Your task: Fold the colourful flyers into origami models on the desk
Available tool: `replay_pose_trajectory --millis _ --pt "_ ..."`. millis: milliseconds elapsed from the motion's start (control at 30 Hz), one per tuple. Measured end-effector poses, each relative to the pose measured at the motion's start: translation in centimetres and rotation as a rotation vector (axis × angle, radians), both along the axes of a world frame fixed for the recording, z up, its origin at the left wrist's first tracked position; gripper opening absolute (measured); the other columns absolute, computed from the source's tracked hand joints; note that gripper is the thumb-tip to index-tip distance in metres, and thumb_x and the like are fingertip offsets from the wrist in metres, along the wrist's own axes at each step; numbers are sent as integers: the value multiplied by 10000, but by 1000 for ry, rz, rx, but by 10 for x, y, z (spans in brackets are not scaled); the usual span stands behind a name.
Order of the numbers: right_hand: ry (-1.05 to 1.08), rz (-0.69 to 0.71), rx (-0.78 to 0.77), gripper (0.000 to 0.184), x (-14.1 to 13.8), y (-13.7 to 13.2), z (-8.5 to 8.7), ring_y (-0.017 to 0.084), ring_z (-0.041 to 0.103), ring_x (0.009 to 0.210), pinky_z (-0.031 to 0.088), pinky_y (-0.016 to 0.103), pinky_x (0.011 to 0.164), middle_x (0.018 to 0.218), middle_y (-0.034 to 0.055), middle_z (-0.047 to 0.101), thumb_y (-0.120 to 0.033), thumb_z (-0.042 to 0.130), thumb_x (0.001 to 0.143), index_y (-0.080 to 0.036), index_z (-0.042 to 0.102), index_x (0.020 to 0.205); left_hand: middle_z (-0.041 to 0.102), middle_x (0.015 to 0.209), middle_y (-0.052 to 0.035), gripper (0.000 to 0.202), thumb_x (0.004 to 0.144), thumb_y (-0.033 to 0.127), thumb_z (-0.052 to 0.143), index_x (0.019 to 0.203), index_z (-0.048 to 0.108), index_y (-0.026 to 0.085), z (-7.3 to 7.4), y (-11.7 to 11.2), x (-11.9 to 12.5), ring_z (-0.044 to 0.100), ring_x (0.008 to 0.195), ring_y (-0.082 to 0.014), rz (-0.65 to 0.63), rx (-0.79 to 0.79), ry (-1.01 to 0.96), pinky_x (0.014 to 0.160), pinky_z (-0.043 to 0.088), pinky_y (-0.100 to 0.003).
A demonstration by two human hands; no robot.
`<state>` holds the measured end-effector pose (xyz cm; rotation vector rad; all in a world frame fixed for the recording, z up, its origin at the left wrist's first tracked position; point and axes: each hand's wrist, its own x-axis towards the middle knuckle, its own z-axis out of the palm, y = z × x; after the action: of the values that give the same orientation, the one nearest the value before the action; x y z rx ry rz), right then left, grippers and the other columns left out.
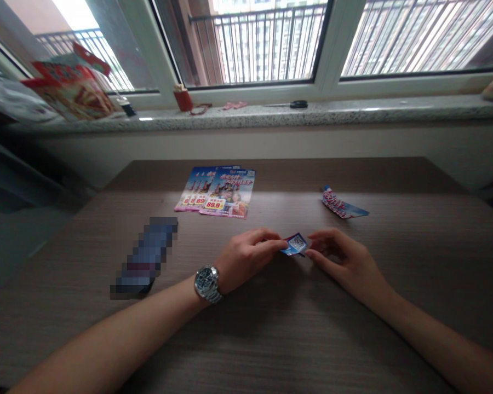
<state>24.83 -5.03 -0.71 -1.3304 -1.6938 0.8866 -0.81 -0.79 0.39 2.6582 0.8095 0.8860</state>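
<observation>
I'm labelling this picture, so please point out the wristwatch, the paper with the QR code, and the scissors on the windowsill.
Wristwatch [206, 281]: head view, on its dial.
Paper with the QR code [297, 243]: head view, on the printed code.
Scissors [299, 104]: head view, on the dark handles.

- Left forearm [123, 334] angles inward; left hand [250, 254] pinches, thumb against fingers.
- Right forearm [439, 334] mirrors it; right hand [345, 257] curves, thumb and index tips slightly parted.

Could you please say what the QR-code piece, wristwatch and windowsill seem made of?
QR-code piece: probably printed paper, judging by thin edges; finish unclear. Wristwatch: shiny metal, perhaps steel, from silvery links. Windowsill: perhaps polished granite, speckled grey with bright glints.
</observation>
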Motion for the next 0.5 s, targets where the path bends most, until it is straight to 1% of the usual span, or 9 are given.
replay_pose_trajectory --millis 67,167,333,400,500 --pt "-29 14 -15 325 0 0 0 212 698 801 582 343 720 901 54 716 -450 677 883 -232 621 1119 681 1128 -56 231 993 188 525 1180 656 228 2 0 -1 663 932 -138 -11 56 55 806 556 -256" --pt "-67 50 -38 316 1 0 1 196 697 770 566 323 700 881 31 726 -435 643 910 -245 629 1161 675 1168 -60 245 999 197 523 1213 637 240 3 0 -2 654 979 -159 -38 119 151 848 552 -294" --pt "-116 109 -41 303 -1 0 4 190 695 767 546 312 692 913 27 742 -416 626 926 -250 638 1179 665 1196 -58 272 1000 184 517 1254 605 228 1 1 0 634 1020 -184 -74 172 257 877 548 -319" --pt "-140 112 -31 297 -2 0 4 186 685 746 535 304 665 898 27 737 -399 622 931 -246 640 1185 665 1201 -57 259 1006 224 516 1246 613 226 1 1 1 634 1011 -189 -82 182 267 876 549 -325" --pt "-173 108 -3 284 -3 1 5 180 664 723 527 300 643 893 32 730 -372 612 936 -241 648 1185 651 1238 -78 293 999 355 535 1244 623 219 -1 0 3 630 1027 -213 -103 172 278 901 549 -360"
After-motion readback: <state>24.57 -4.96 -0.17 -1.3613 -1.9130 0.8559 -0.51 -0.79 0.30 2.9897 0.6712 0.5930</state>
